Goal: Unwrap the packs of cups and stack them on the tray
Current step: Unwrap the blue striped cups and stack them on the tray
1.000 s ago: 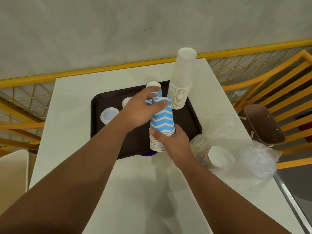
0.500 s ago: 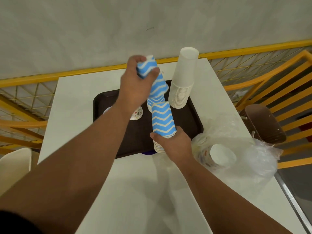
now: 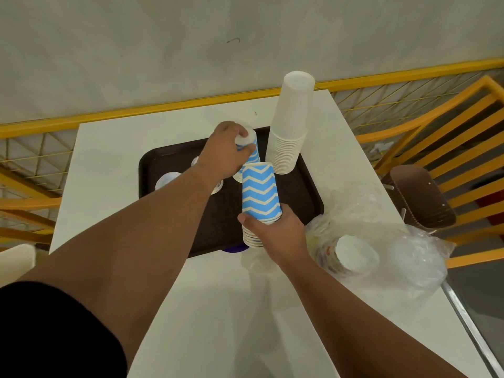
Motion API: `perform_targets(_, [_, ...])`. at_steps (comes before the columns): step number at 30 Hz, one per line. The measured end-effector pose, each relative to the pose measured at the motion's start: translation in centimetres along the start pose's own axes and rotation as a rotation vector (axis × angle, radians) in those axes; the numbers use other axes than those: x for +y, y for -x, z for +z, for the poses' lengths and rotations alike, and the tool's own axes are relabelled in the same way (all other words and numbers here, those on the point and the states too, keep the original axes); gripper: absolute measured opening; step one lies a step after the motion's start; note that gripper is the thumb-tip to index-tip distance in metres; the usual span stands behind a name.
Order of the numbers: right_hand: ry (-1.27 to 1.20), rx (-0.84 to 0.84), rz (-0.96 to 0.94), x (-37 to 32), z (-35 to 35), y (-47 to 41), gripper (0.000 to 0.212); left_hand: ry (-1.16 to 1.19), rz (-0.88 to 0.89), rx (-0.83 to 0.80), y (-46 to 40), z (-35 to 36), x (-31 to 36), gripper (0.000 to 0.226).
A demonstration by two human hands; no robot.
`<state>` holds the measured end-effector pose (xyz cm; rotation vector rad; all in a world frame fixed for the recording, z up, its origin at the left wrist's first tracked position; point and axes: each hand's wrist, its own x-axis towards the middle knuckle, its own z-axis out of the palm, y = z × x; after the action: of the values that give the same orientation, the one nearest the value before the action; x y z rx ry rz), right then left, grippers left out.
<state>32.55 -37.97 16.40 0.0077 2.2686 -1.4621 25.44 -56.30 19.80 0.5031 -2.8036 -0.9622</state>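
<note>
Head view, left hand: my left hand (image 3: 226,152) had come down from up high and now gripped the top of a blue zigzag cup (image 3: 249,148), setting it upside down onto the cups at the back of the tray (image 3: 305,192).
Head view, right hand: my right hand (image 3: 275,230) stayed put, its grip curled round the bottom of the blue stack (image 3: 260,197), which stood at the tray's near edge.
Head view, what changed: half a second before, the cup was up in the air; now it was low, on the tray.
Head view, what it means: I think one more cup was nearly stacked, and more waited in my right hand.
Head view, other cups: the tall white stack (image 3: 291,121) stood on the tray's far right corner.
Head view, still to do: a wrapped pack (image 3: 354,255) lay in plastic on the surface (image 3: 109,148), just right of my right hand.
</note>
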Motion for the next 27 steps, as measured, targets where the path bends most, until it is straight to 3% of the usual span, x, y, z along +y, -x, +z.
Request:
perform_targets(2, [-0.019,-0.014,0.002,-0.1,-0.1,0.0,0.067,0.014,0.003,0.093,0.8,-1.2,0.9,0.031])
perform_targets(4, [-0.054,-0.041,0.002,-0.4,-0.2,-0.1,0.069,0.196,-0.007,0.207,2.5,-2.3,2.0,0.027])
perform_targets(6, [-0.096,-0.075,0.0,-0.5,-0.4,-0.2,0.072,0.471,-0.083,0.091,4.7,-2.7,2.2,0.029])
perform_targets(9, [-0.13,-0.126,-0.017,-1.0,-0.8,-0.2,0.077,0.665,-0.168,-0.188,7.6,-2.0,2.1,0.041])
perform_targets(12, [-0.118,-0.092,-0.058,-1.4,-0.9,0.1,0.074,0.806,-0.26,-0.034,8.6,-1.5,2.3,0.034])
perform_targets(16, [-0.133,-0.055,-0.094,-1.8,-0.9,0.7,0.052,0.848,-0.353,0.105,9.0,-0.9,2.2,0.02])
perform_targets(22, [-0.032,0.016,-0.19,-1.8,-0.8,0.8,0.06,0.804,-0.415,0.247,8.4,-0.9,1.9,0.027])
perform_targets(24, [-0.03,0.039,-0.179,-1.5,-0.8,0.9,0.061,0.681,-0.362,0.371,7.2,-2.1,2.1,0.033])
perform_targets(27, [-0.054,0.061,-0.12,-0.6,-0.8,1.1,0.064,0.552,-0.136,0.49,4.6,-4.5,3.4,0.034])
